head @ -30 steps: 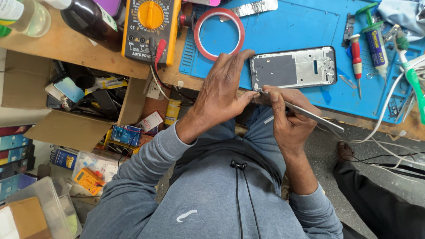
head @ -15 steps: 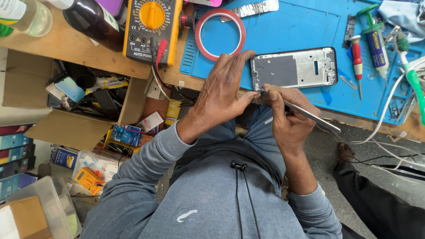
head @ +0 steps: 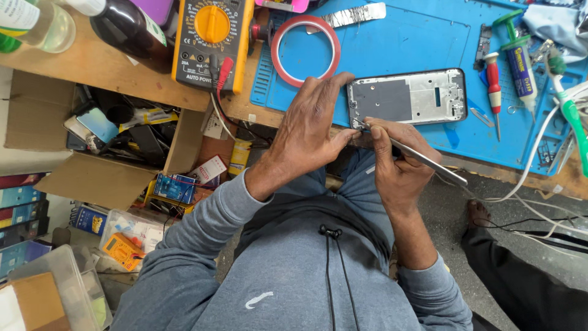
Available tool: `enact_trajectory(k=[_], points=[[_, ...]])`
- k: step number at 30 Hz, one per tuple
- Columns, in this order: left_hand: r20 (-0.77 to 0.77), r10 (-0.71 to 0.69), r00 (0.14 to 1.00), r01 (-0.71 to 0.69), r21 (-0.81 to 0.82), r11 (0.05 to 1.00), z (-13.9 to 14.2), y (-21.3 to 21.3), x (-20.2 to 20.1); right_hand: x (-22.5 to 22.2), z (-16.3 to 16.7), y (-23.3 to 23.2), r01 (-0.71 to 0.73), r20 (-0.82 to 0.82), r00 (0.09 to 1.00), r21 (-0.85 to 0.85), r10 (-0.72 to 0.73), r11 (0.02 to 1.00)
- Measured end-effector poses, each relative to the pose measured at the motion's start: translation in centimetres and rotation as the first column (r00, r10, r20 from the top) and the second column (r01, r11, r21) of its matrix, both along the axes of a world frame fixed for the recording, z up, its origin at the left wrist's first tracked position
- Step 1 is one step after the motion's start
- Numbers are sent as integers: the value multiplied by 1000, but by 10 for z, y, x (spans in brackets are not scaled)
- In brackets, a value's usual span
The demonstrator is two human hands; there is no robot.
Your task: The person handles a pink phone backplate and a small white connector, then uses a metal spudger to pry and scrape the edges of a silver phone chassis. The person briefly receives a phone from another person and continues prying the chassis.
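Tweezers [head: 422,158] are pinched in the right hand [head: 395,165], tips worked at the phone frame [head: 407,97] edge, steadied by the left hand [head: 312,132]'s grip just beside them. Fine, steady prying is probably needed next.

- Yellow multimeter [head: 211,41] at the bench edge, red lead plugged in.
- Ring of red tape [head: 305,50] flat on the blue work mat [head: 416,37]; a foil strip [head: 355,15] just beyond it.
- Red-handled screwdriver [head: 493,76] beside a glue tube with a green cap [head: 517,58], right side of the mat.
- Dark bottle [head: 125,27] and clear bottle [head: 37,24] on the wooden top.
- Open cardboard box [head: 98,178] of parts below the bench.
- White cables [head: 533,178] trail off the right edge.
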State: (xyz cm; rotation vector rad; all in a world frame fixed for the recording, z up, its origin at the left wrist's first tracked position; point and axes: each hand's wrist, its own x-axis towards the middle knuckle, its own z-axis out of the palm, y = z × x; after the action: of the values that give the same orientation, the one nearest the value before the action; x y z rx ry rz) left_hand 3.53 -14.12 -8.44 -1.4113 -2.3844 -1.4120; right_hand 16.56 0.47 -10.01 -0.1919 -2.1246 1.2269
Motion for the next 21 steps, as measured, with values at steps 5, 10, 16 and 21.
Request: enact_trajectory(k=[5,10,16,21], points=[[10,6,1000,-6,-37,999,-1,2,0,-2,-3,0,-6,-28,1000,-55,5,998],[-6,-3,1000,3,0,1000,-2,1,0,-2,-4,-1,6,-44,999,85,-2,996],[-26,10,1000,-11,-17,1000,0,1,-1,-2,-4,-2,2,-63,998,83,3,997],[7,-6,1000,6,-7,1000,0,1,0,-2,-4,-3,-11,-63,998,83,16,997]])
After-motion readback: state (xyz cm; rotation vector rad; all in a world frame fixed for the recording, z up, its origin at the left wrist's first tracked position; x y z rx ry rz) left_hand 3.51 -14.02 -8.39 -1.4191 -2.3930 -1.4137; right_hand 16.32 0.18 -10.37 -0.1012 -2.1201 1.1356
